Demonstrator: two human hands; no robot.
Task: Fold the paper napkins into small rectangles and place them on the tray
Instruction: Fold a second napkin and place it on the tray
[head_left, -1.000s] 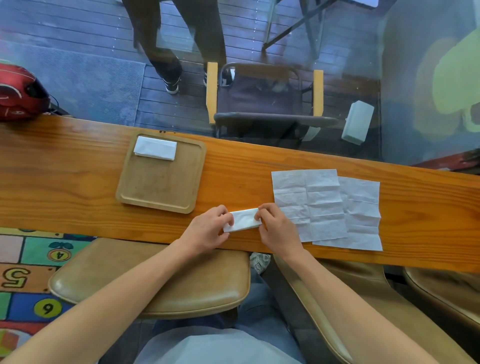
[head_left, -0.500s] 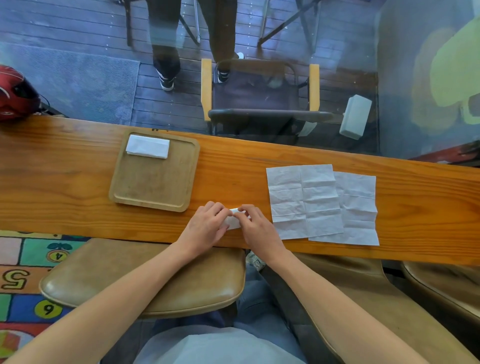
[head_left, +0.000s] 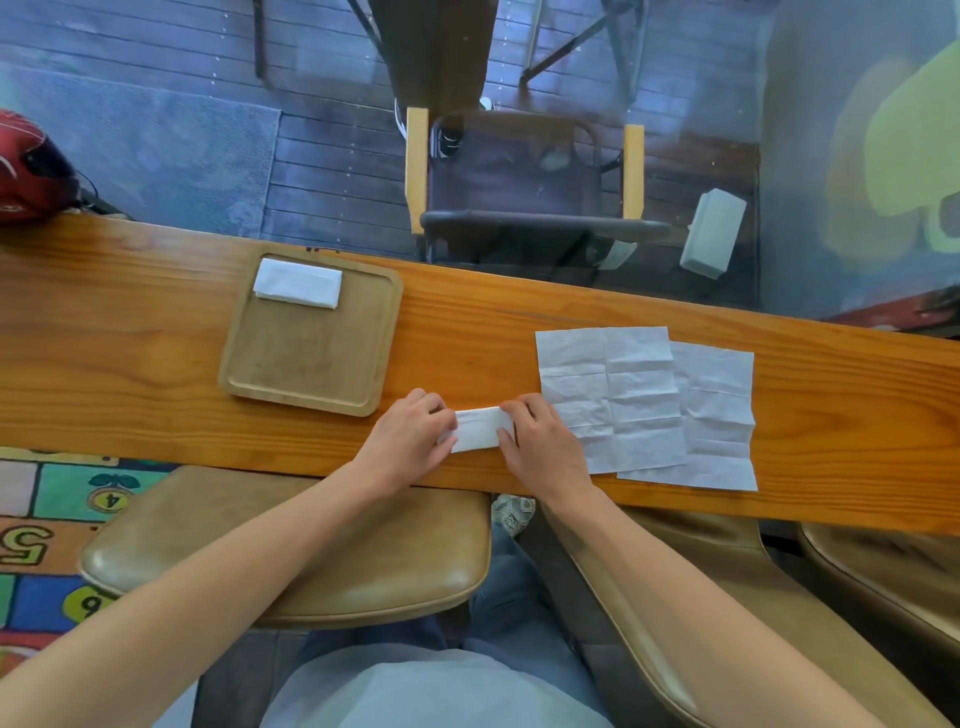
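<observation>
A small folded white napkin (head_left: 477, 429) lies on the wooden counter near its front edge. My left hand (head_left: 410, 435) grips its left end and my right hand (head_left: 540, 441) presses on its right end. To the left sits a square wooden tray (head_left: 311, 364) with one folded napkin (head_left: 297, 282) in its far left corner. Two unfolded creased napkins lie flat to the right, one (head_left: 610, 395) overlapping the other (head_left: 719, 415).
The long wooden counter (head_left: 130, 353) runs left to right against a glass pane. A red helmet (head_left: 28, 166) rests at its far left end. Tan padded stools (head_left: 291, 551) stand under the counter's near edge. A chair shows beyond the glass.
Half a second ago my hands were close together over the napkin, nearly covering it. They have spread apart, and the folded napkin shows between them again.
</observation>
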